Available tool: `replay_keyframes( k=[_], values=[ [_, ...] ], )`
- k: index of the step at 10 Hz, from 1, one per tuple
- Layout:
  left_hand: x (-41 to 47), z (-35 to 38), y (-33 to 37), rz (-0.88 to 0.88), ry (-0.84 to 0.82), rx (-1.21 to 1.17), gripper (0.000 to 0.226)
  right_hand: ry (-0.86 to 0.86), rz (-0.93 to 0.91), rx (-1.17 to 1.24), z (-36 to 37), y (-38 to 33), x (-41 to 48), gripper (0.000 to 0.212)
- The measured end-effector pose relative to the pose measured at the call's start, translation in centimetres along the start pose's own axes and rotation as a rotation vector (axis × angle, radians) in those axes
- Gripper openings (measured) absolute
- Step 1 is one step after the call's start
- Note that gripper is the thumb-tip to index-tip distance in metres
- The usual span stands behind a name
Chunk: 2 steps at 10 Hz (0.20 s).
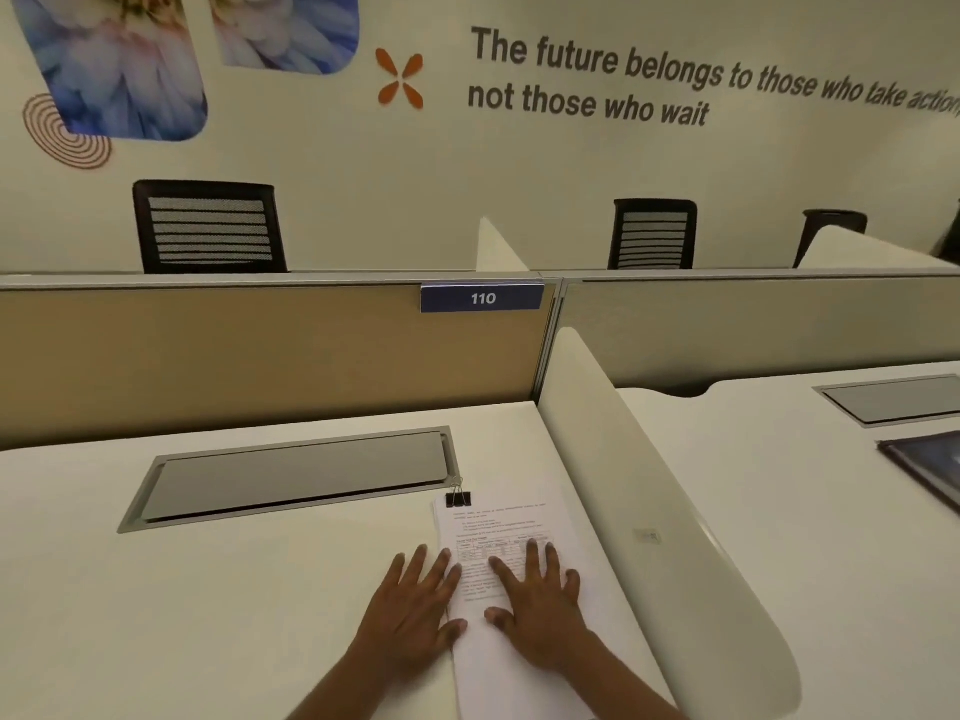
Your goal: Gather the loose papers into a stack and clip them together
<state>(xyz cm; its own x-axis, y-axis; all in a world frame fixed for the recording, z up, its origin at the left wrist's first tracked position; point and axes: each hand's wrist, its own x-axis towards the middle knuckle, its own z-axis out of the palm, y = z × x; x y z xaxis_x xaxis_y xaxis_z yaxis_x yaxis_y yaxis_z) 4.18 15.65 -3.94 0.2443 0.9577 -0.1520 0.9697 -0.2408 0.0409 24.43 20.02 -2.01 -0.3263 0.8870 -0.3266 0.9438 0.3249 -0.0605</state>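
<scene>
A stack of white printed papers (498,522) lies on the white desk (208,589), close to the side divider. A black binder clip (458,498) grips the stack's far left corner, its wire handles standing up. My left hand (415,610) lies flat with fingers spread, half on the desk and half on the stack's left edge. Flat on the papers rests my right hand (540,610), fingers spread. Neither hand holds anything. The near end of the stack runs out of view between my forearms.
A grey cable hatch (296,475) is set into the desk just behind the papers. A white curved divider (649,511) borders the desk on the right, a tan partition (260,350) at the back. On the neighbouring desk lies a dark folder (930,467).
</scene>
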Motion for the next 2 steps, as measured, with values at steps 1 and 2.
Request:
replay_keyframes(
  k=[1, 2],
  values=[
    [-1.0, -1.0, -0.3, -0.054, 0.001, 0.007, 0.067, 0.076, 0.016, 0.021, -0.8, -0.5, -0.8, 0.091],
    [-2.5, -2.4, -1.1, -0.074, 0.124, 0.038, 0.068, 0.145, 0.048, -0.064, 0.6, -1.1, -0.2, 0.073]
  ],
)
